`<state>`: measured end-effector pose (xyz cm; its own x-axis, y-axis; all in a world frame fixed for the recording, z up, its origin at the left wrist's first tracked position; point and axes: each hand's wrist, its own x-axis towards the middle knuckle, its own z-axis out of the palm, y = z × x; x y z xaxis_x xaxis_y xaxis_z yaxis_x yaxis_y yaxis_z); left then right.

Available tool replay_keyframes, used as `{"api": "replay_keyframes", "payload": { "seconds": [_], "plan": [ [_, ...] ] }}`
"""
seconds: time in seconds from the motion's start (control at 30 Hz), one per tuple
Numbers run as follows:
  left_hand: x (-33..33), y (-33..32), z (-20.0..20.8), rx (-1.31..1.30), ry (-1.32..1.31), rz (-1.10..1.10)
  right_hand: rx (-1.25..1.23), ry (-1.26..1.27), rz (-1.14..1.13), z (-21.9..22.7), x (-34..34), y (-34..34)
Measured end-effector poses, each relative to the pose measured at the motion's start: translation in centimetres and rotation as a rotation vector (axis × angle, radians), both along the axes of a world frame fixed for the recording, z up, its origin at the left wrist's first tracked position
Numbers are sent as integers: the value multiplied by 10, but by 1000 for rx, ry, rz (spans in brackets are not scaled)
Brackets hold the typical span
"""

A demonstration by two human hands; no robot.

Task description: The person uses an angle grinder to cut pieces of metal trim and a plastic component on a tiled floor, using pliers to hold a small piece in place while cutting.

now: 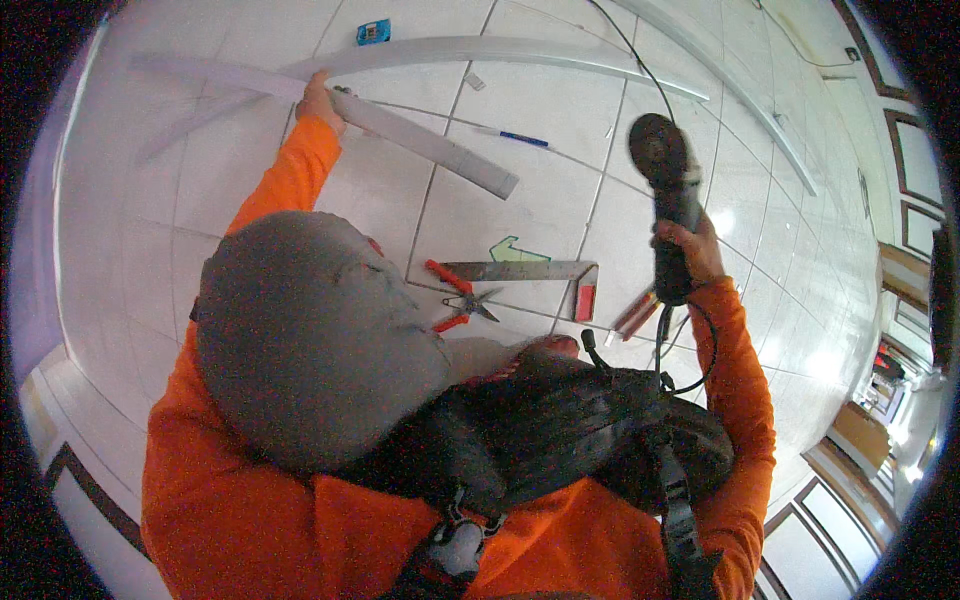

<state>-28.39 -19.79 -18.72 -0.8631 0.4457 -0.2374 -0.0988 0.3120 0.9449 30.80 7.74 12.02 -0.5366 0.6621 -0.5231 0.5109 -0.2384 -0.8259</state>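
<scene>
My left hand (320, 103) is closed round a pale metal profile (430, 145) that lies slantwise low over the tiled floor. Its near right end is plain to see, while the far left part fades into glare. In my right hand (702, 250) is a black angle grinder (676, 200), held upright with its round head away from me and its cord at the near end. The grinder is apart from the profile. Between my hands lie pliers (466, 303) with red handles, their jaws spread, and a metal square (520, 271) with a red-marked stock. A blue pen (523, 139) rests farther off.
Long pale profiles (480, 50) stretch across the far floor. A small blue object (374, 32) sits beyond them. A green arrow-shaped piece (518, 248) lies by the square. A black cable (640, 60) runs behind the grinder. My grey-clad knee (300, 330) and a black bag (560, 420) are close in.
</scene>
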Motion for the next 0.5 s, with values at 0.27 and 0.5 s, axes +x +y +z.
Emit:
{"api": "replay_keyframes", "payload": {
  "seconds": [0.27,0.5],
  "plan": [
    [-11,-20,35,316,-146,-17,48,-65,293,-28,-32,-29],
    [36,53,124,642,-651,143,151,-262,393,-8,-40,-43]
  ]
}}
